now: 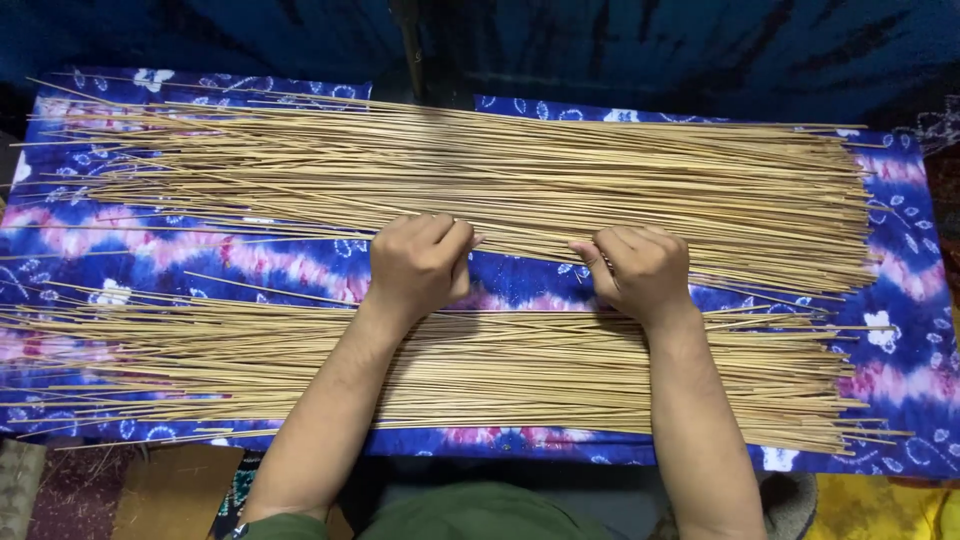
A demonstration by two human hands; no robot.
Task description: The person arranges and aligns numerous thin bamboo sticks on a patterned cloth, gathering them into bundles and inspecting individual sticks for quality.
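Two wide piles of long thin bamboo sticks lie lengthwise on a blue, pink and white patterned cloth (520,282). The far pile (520,170) spreads across the upper half, the near pile (500,375) across the lower half. My left hand (420,262) is curled at the near edge of the far pile, fingers pinching a few of its sticks. My right hand (640,268) is curled the same way about a hand's width to the right, gripping sticks from the same edge. Both forearms cross over the near pile.
A dark blue patterned fabric (650,50) hangs behind the table. Below the cloth's front edge lie a brown cardboard piece (175,490) at left and a yellow item (880,505) at right. My green-clothed torso (470,515) is at the bottom centre.
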